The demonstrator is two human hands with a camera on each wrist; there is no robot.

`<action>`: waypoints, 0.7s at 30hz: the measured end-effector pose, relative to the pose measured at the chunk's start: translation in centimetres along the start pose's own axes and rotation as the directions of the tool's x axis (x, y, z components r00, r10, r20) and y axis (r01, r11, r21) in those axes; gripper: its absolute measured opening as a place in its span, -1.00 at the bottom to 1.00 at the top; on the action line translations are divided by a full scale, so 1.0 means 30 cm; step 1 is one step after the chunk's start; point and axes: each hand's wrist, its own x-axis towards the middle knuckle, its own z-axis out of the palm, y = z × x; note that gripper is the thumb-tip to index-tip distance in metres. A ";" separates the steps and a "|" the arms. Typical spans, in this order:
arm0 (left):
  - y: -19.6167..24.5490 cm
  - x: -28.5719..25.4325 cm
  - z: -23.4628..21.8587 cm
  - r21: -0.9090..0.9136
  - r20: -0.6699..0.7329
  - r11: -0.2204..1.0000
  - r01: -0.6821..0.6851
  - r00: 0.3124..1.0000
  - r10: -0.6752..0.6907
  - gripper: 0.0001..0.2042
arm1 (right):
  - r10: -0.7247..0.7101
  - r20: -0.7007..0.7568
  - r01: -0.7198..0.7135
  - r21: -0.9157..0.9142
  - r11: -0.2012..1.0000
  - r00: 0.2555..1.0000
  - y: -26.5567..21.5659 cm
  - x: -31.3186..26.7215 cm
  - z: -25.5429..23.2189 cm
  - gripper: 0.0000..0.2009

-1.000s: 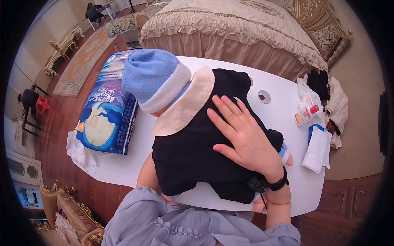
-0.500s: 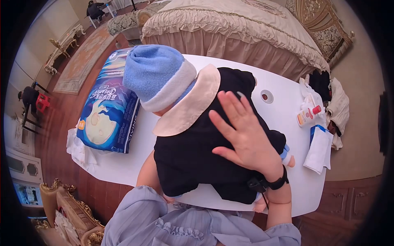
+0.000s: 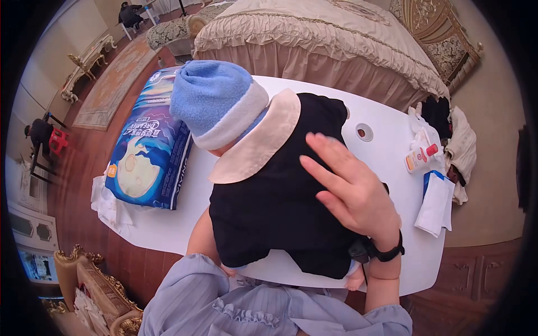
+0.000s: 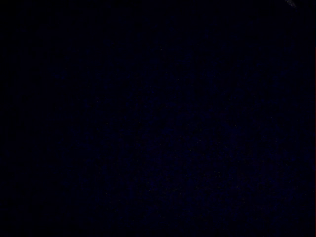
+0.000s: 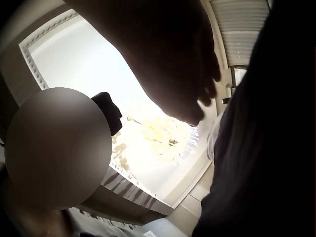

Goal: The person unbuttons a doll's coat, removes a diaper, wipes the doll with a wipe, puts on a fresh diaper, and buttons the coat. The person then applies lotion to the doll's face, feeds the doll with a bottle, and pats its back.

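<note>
A baby doll lies face down over the person's left forearm (image 3: 202, 238), its back up, in a black garment (image 3: 263, 207) with a broad cream collar (image 3: 260, 143). On its head is a light blue hat (image 3: 216, 101) with a white band. One small foot (image 3: 354, 279) pokes out near the table edge. Beneath the doll the left hand is hidden, and the left wrist view is almost black. The right hand (image 3: 361, 193), fingers extended, is over the doll's back; in the right wrist view this hand (image 5: 168, 64) is a dark shape beside the dark cloth.
On the white table (image 3: 185, 227) a blue diaper pack (image 3: 148, 151) lies left of the doll. To the right are a bottle with a red cap (image 3: 420, 158), a folded white cloth (image 3: 432, 207) and a heap of clothes (image 3: 459, 145). A bed (image 3: 314, 56) stands behind.
The right hand has shifted right over the doll's back and turned more edge-on, its fingers closer together. The doll moved slightly up and right at first, then stayed nearly still.
</note>
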 end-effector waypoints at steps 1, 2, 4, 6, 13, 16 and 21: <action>0.001 -0.003 -0.001 0.002 0.001 1.000 -0.001 1.000 0.001 -0.20 | 0.000 0.000 0.000 0.001 1.000 1.000 -0.007 0.012 0.018 -0.46; 0.001 -0.006 -0.003 0.004 0.001 1.000 -0.002 1.000 0.002 -0.20 | -0.014 -0.002 0.014 -0.045 0.999 1.000 -0.010 0.021 0.042 -0.43; 0.002 -0.011 -0.008 0.009 0.001 1.000 -0.003 1.000 0.003 -0.20 | -0.033 0.040 0.036 -0.062 0.997 0.999 0.006 0.026 0.102 -0.33; 0.002 -0.014 -0.012 0.012 0.000 1.000 -0.005 1.000 0.005 -0.20 | -0.013 0.077 0.019 -0.085 0.996 0.997 -0.002 0.030 0.110 -0.32; -0.004 -0.016 -0.007 0.022 0.015 1.000 -0.011 1.000 0.010 -0.20 | 0.061 0.189 -0.048 -0.071 0.996 0.980 -0.031 0.000 0.037 -0.41; -0.004 -0.015 -0.005 0.025 0.020 1.000 -0.015 1.000 0.015 -0.21 | 0.020 0.248 -0.020 -0.001 1.000 0.968 -0.007 -0.039 -0.025 -0.46; -0.008 -0.016 0.014 0.026 0.040 0.999 -0.020 0.999 0.019 -0.21 | 0.007 0.000 -0.007 0.111 0.994 1.000 -0.006 -0.009 -0.033 -0.44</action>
